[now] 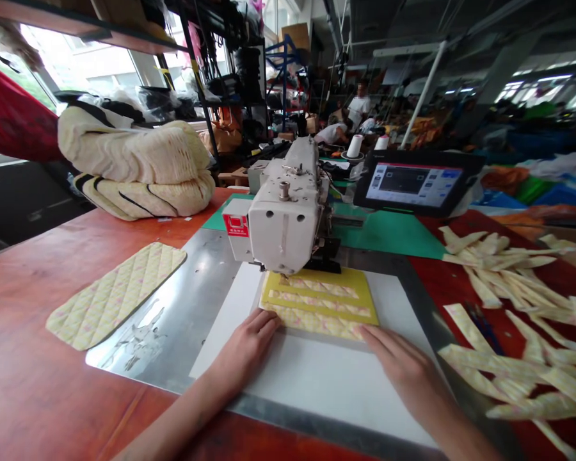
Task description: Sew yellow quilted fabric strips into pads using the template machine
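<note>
A quilted, pale yellow-and-pink fabric piece (312, 322) lies under the head of a sewing machine (288, 224). On top of it is a yellow slotted template (324, 290), with the quilting showing through its slots. My left hand (249, 339) rests at the fabric's near left corner, fingers laid down close together. At the near right corner, my right hand (400, 358) has its fingers stretched out flat, fingertips touching the fabric edge. Beneath both is a white sheet (288, 378) on the metal plate (173, 320). Neither hand grips anything visible.
Left of the plate lies another quilted piece (118, 294). Behind it stands a tall bundled stack of cream fabric (139, 160). A control screen (417, 182) is at the back right. Loose fabric strips (523, 371) and dark blue-handled snips (484, 326) lie on the right.
</note>
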Demonstrator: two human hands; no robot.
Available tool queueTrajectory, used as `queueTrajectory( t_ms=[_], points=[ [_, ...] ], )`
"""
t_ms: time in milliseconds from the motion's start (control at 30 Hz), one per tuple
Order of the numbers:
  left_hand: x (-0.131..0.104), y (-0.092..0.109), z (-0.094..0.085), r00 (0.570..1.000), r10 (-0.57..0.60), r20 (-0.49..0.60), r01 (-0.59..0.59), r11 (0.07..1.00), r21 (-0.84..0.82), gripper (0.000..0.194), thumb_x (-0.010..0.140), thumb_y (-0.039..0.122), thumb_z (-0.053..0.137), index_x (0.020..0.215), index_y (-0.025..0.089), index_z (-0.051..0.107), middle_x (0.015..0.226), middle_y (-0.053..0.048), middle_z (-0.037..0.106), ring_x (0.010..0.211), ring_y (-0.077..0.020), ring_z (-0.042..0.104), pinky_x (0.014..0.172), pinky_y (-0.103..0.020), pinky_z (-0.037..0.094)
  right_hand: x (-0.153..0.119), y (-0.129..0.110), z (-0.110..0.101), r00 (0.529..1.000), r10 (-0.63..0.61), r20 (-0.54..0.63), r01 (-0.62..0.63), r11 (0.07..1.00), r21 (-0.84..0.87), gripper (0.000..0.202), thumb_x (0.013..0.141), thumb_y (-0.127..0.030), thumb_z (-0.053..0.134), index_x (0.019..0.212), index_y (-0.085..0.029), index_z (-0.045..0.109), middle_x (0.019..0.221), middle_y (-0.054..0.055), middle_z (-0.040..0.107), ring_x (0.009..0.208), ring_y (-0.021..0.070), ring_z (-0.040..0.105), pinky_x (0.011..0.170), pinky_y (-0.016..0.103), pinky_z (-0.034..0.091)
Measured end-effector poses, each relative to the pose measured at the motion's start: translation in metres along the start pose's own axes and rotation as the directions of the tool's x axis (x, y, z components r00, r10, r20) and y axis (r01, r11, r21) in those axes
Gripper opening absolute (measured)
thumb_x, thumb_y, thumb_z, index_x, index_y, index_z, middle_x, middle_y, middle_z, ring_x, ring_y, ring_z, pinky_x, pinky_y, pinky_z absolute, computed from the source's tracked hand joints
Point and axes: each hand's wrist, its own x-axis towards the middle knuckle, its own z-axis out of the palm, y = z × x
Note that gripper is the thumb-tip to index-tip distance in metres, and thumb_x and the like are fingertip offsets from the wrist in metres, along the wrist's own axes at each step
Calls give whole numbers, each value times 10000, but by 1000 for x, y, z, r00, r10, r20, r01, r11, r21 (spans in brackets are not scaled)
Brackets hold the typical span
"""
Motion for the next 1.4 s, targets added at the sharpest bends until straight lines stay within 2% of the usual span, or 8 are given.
queueTrajectory(
  t_ms=[200, 333, 467, 700, 967, 1067, 1200, 1400],
  points=[
    [-18, -4, -7, 991, -106, -76, 110, 993, 50, 283, 1004, 148, 492, 1263, 173, 601, 1194, -130, 625, 1049, -229, 597, 903, -389, 552, -6, -1, -4, 999, 2, 44, -2, 1000, 0, 470, 985, -13, 353, 1345, -157, 620, 1406, 19, 544, 1220, 112, 584, 1075, 276, 446],
    [-26, -2, -14, 989, -141, -39, 144, 984, 105, 318, 1010, 171, 488, 1313, 181, 583, 1278, -127, 613, 1078, -234, 589, 931, -407, 527, 3, -4, -13, 999, 2, 49, -3, 1000, 23, 405, 1017, -72, 376, 1307, -164, 643, 1341, 16, 593, 1174, 127, 598, 1051, 302, 445],
    [-25, 1, -17, 985, -164, -45, 169, 973, 159, 341, 1018, 185, 464, 1344, 159, 560, 1297, -145, 595, 1109, -233, 584, 942, -407, 504, 9, -4, -15, 998, -13, 55, 10, 998, 65, 390, 1013, -81, 411, 1324, -165, 630, 1330, 17, 600, 1173, 128, 599, 1050, 304, 450],
    [-25, 1, -19, 982, -171, 82, 156, 974, 166, 416, 1026, 246, 452, 1437, 203, 504, 1494, -108, 496, 1241, -277, 507, 1030, -465, 443, 5, 0, -10, 996, -61, 64, 54, 993, 100, 417, 998, -75, 398, 1329, -166, 636, 1354, 31, 583, 1223, 131, 596, 1076, 296, 485],
    [-23, 5, -19, 966, -214, 147, 201, 975, 97, 450, 1014, 306, 477, 1451, 201, 463, 1395, -123, 529, 1157, -280, 497, 1010, -480, 432, 0, 4, -6, 997, -50, 55, 46, 996, 74, 426, 976, -55, 435, 1332, -180, 633, 1344, 22, 589, 1215, 123, 598, 1095, 284, 465],
    [-20, 6, -19, 963, -242, 116, 234, 970, 71, 411, 1004, 320, 503, 1398, 204, 499, 1372, -126, 512, 1187, -280, 473, 1031, -476, 422, 3, 2, -8, 998, -24, 57, 19, 996, 84, 438, 976, -54, 428, 1339, -195, 630, 1293, 29, 610, 1171, 119, 607, 1083, 287, 456],
    [-18, 5, -18, 965, -252, 73, 250, 967, 44, 352, 1003, 343, 516, 1330, 212, 538, 1334, -121, 526, 1197, -279, 474, 1016, -473, 433, 6, 0, -9, 997, 36, 64, -40, 997, 69, 428, 990, -86, 428, 1329, -230, 646, 1123, 49, 636, 1047, 115, 618, 1009, 282, 468],
    [-19, 5, -15, 967, -252, 29, 248, 965, 88, 390, 1002, 343, 519, 1368, 207, 523, 1309, -131, 535, 1170, -292, 474, 993, -489, 440, 3, -5, -11, 997, 59, 38, -60, 998, 22, 340, 979, -121, 502, 1223, -233, 710, 1031, 52, 626, 958, 113, 597, 943, 277, 455]
  ],
)
